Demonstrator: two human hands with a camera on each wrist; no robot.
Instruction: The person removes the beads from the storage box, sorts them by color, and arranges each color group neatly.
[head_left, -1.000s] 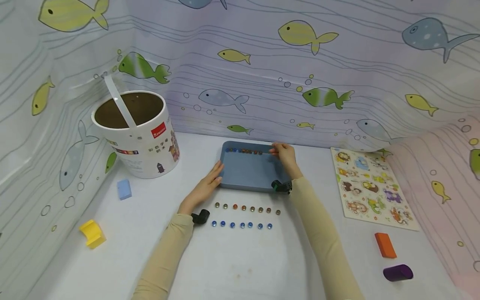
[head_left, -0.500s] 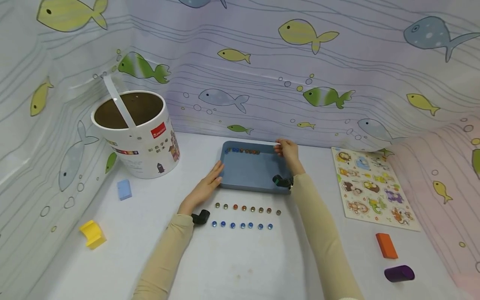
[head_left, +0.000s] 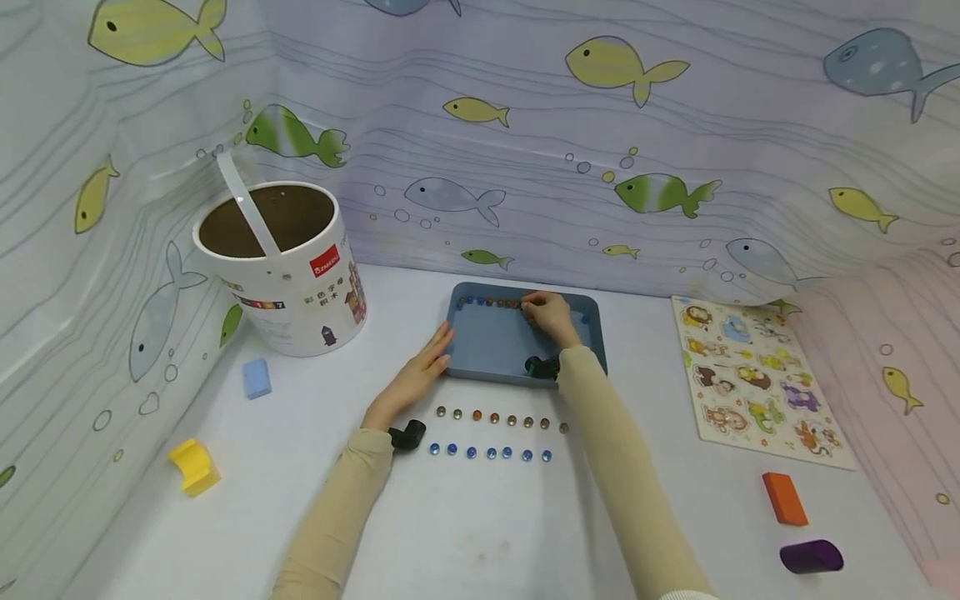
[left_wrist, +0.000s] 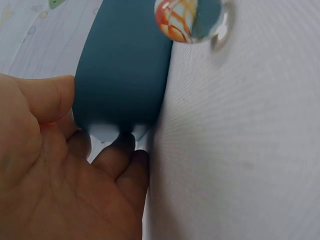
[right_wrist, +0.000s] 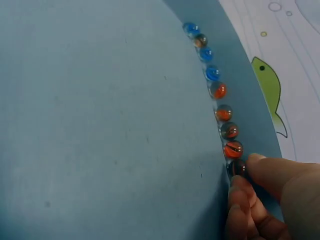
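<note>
the shallow blue-grey tray (head_left: 487, 342) sits on the white table (head_left: 472, 525), with the two hands apart from each other. the left hand (head_left: 414, 378) rests against the tray's left end, fingers mostly straight in the head view, thumb touching the wall. the right hand (head_left: 551, 317) is over the tray's far side, thumb and fingertips pinching a dark marble (right_wrist: 236, 168) at the right end of a row of marbles (right_wrist: 229, 131) along the foot of the tray's far wall; from that marble leftward come orange and reddish ones, then blue ones with a brownish one among them. a lone blue marble (head_left: 586, 318) lies inside the tray near its right end. on the near side of the tray runs a row of brown and orange marbles (head_left: 494, 418), and farther out from the tray, a row of blue marbles (head_left: 491, 453). left of the tray stands a white bucket (head_left: 311, 312), with a light blue block (head_left: 257, 379) and a yellow block (head_left: 194, 468) nearer the person. well to the tray's right lie an animal puzzle board (head_left: 742, 446), an orange block (head_left: 785, 499) and a purple block (head_left: 812, 557). behind the tray hangs a fish-patterned curtain (head_left: 525, 150).
</note>
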